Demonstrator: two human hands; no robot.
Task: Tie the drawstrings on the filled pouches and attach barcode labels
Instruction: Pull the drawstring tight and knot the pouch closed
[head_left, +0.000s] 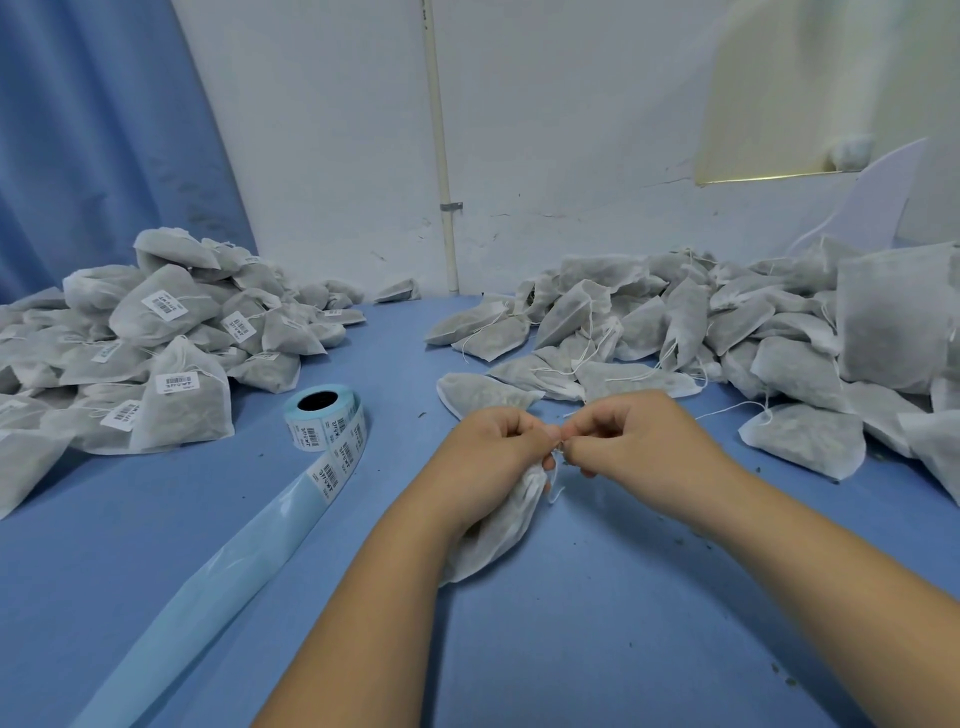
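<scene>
A filled white mesh pouch (498, 525) hangs below my two hands over the blue table (571, 649). My left hand (498, 447) grips the pouch's gathered neck, fingers curled. My right hand (628, 431) pinches the thin white drawstring (555, 470) right beside the left fingertips; a loose string end dangles under them. A roll of barcode labels (324, 423) stands to the left, its blue backing strip (208, 577) trailing toward the near edge.
A heap of labelled pouches (156, 338) covers the left of the table. A larger heap of unlabelled pouches (727, 332) with loose strings spreads along the right and back. Small dark crumbs dot the table on the right. White wall behind.
</scene>
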